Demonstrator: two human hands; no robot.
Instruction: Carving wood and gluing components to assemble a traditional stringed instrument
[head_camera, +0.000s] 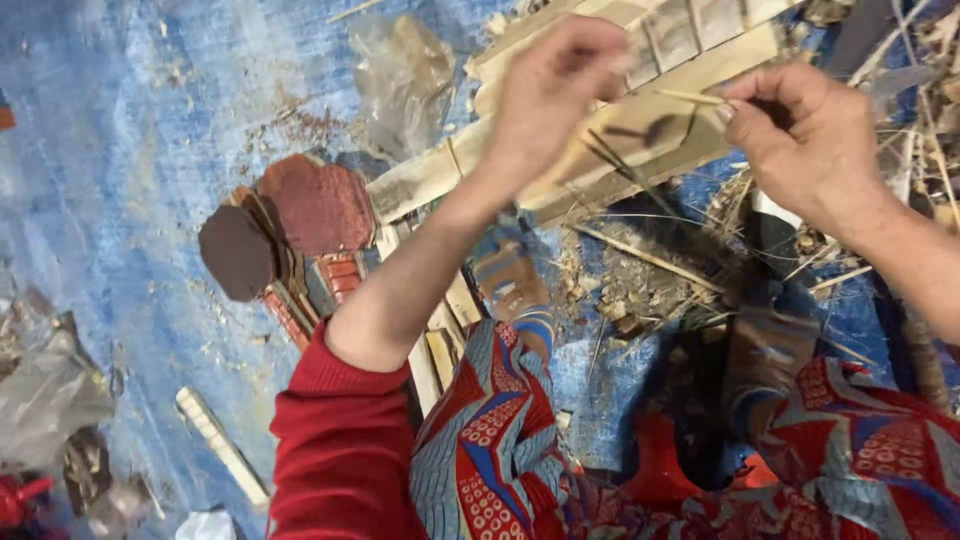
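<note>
Head: hands (556, 95) pinch splint (690, 97) (thin).

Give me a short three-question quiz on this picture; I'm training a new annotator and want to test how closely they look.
1. True or false: the left hand and the right hand are both raised above the blue tarp.
2. What does the right hand pinch? A) a thin pale stick B) a red cup C) a metal spoon
3. What colour is the sleeve on the left arm?

Key:
1. True.
2. A; the stick runs between the two hands.
3. Red, pushed up above the forearm.
</note>
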